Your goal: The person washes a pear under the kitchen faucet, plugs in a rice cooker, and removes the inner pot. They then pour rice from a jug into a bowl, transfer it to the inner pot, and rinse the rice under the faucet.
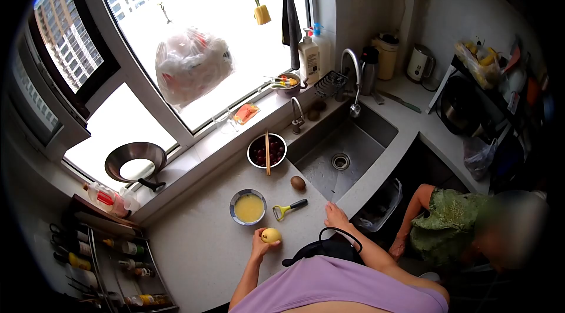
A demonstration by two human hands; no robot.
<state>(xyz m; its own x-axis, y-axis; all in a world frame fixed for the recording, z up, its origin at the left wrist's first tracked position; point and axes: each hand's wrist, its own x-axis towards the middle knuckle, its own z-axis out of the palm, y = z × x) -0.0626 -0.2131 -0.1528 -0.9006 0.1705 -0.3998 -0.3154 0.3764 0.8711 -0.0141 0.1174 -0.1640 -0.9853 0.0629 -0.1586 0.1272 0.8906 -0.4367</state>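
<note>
My left hand [262,245] holds a round yellow fruit [271,236] over the countertop, with its fingers wrapped round the fruit's side. Just behind it is a bowl [248,207] of yellow liquid. A yellow-green peeler [282,210] with a black handle lies to the right of the bowl, and a brown kiwi-like fruit [298,183] sits behind the peeler. My right hand [336,216] rests on the counter edge near the sink's front corner, fingers extended, holding nothing visible. Farther back, a metal bowl [266,165] contains dark red fruit, with chopsticks [268,151] laid across it.
The sink [365,142] with its faucet [355,71] is at the right. Another person [447,224] in green bends beside a bin [379,207] below the counter. A bottle rack [126,266] stands at left, and a pan [136,157] sits by the window.
</note>
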